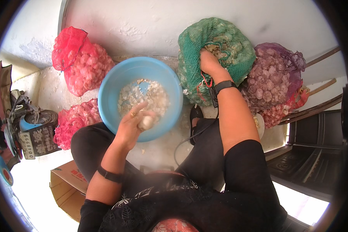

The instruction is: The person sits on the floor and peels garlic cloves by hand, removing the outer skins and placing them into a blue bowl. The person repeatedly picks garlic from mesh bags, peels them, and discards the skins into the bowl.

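Note:
My left hand (pixel 133 124) is over the near side of a blue plastic basin (pixel 104 87), with a whitish garlic bulb (pixel 147 123) held at its fingers. Papery pale garlic skins and pieces (pixel 159 98) lie in the basin. My right hand (pixel 210 62) reaches into the open mouth of a green mesh sack (pixel 235 32) full of garlic bulbs; its fingertips are hidden inside, so whether it holds anything does not show. Red and black cords hang at the sack's front, below my right wrist.
Red mesh sacks of garlic (pixel 87 63) (pixel 78 116) stand left of the basin, a purple mesh sack (pixel 269 78) right of the green one. A cardboard box (pixel 66 185) lies at lower left, near a vehicle's rear. A black cable (pixel 188 139) crosses the floor between my legs.

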Demonstrator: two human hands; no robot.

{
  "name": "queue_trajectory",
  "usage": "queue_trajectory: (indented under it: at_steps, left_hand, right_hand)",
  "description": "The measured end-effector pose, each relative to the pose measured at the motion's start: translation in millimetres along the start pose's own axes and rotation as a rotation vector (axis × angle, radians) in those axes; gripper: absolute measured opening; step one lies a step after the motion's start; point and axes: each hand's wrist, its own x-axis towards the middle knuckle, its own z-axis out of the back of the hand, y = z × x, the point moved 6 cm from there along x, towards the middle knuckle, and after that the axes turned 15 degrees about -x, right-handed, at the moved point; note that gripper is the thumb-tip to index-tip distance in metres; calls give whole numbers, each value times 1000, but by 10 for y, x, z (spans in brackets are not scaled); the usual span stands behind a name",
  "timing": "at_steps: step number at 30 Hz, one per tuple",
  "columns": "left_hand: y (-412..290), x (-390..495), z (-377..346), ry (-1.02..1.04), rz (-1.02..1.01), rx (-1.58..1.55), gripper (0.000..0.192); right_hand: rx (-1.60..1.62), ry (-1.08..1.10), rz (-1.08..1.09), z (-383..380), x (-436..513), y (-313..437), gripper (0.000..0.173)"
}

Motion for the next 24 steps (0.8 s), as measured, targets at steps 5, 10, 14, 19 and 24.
queue_trajectory:
  at_steps: [5,10,14,19,24]
  left_hand:
    - [-69,14,41,-30,-66,75,43]
    - [-89,-14,75,-50,-80,47,40]
    - [-45,7,98,-29,-52,58,34]
    - [-49,12,141,-73,-82,-55,32]
    - [10,-44,88,-26,-132,-66,28]
  right_hand:
    - [-66,24,-3,27,15,-50,38]
    - [490,-299,-327,122,-2,-480,27]
    - [1595,-429,-604,157,-195,-823,25]
    - [1773,-421,-362,611,-488,-661,16]
    - [1692,-171,44,936,-930,100,23]
